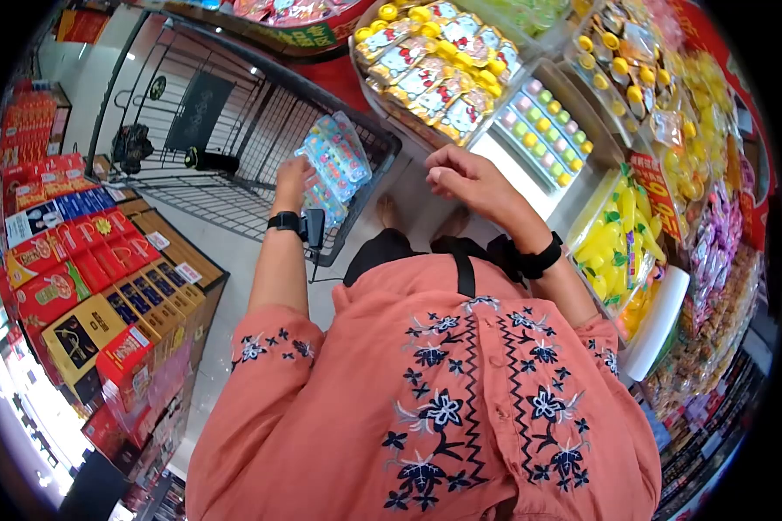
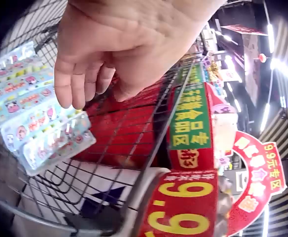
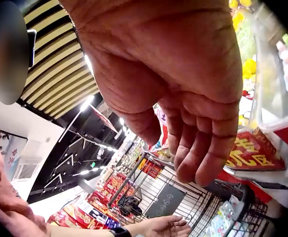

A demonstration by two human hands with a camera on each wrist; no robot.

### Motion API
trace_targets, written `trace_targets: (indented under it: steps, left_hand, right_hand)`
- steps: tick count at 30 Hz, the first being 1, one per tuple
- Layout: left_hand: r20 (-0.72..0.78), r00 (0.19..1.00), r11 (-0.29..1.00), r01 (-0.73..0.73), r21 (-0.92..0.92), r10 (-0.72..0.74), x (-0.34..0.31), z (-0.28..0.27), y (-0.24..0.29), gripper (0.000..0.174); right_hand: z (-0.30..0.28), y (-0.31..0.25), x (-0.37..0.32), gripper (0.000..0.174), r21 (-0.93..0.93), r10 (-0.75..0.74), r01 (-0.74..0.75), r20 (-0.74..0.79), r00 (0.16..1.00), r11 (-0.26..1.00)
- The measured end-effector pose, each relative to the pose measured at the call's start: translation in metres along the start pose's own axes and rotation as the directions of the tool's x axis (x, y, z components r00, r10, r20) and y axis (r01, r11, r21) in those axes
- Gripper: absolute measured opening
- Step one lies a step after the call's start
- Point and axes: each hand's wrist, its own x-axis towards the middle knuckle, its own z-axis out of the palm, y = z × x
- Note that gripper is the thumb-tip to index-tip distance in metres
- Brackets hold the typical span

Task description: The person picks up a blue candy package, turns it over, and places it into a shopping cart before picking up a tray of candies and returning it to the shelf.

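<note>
Several flat light-blue packs with cartoon prints (image 1: 339, 156) lie in the near corner of a grey wire shopping cart (image 1: 204, 195). My left hand (image 1: 294, 182) is beside them over the cart, its fingers hanging loosely with nothing in them. In the left wrist view that hand (image 2: 119, 54) overlaps the edge of the blue packs (image 2: 30, 101). My right hand (image 1: 478, 184) is held in front of my body, near the display bins, its fingers loosely bent. The right wrist view shows this hand (image 3: 173, 94) from the palm side, holding nothing.
At the front stands a bin of yellow-capped packs (image 1: 439, 69). To the right are a tray of pastel round sweets (image 1: 543, 130), yellow fruit-shaped packs (image 1: 617, 234) and a white roll (image 1: 656, 321). Red gift boxes (image 1: 87, 252) fill a shelf on the left.
</note>
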Motion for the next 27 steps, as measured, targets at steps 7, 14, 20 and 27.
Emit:
trace_targets:
  steps: [7,14,20,27]
  left_hand:
    - [-0.076,0.997,0.797,0.058,0.601,-0.016,0.035,-0.015,-0.082,0.051]
    - [-0.050,0.996,0.596,-0.002,0.803,0.071,0.062,-0.020,-0.132,0.057]
    - [-0.118,0.989,0.446,0.144,0.884,-0.086,0.051,0.007,-0.096,0.058]
    - [-0.153,0.981,0.396,0.188,0.899,-0.117,0.063,0.008,-0.103,0.042]
  right_hand:
    - [0.019,0.007,0.021,0.027,-0.047,0.149,-0.148,0.029,0.988,0.988]
    - [0.030,0.012,0.033,0.025,-0.015,0.216,-0.216,0.008,0.976,0.976]
    - [0.042,0.021,0.050,0.024,-0.009,0.283,-0.283,0.028,0.959,0.959]
    - [0.050,0.038,0.067,0.030,-0.072,0.311,-0.305,0.092,0.946,0.949]
